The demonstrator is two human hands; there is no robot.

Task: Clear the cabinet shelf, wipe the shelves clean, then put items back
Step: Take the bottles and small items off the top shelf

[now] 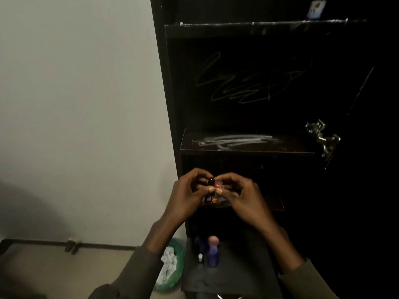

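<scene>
A tall black cabinet [269, 87] stands open in front of me. Its middle shelf [241, 145] is bare and streaked with pale dust marks. Below that shelf, my left hand [185, 195] and my right hand [241, 195] meet, both pinching a clutch of small bottles [212, 196]: one dark with a black cap, one orange with a red cap. My fingers hide most of the bottles. A dark lower shelf edge [274, 205] shows just behind my right hand.
A blue bottle with a pink cap [212, 253] and a tiny white-capped bottle [200, 258] stand on a dark surface below. A green bag of white scraps [170, 266] lies beside it. A metal hinge [323, 137] juts at right. A small box [316, 8] sits on the top shelf.
</scene>
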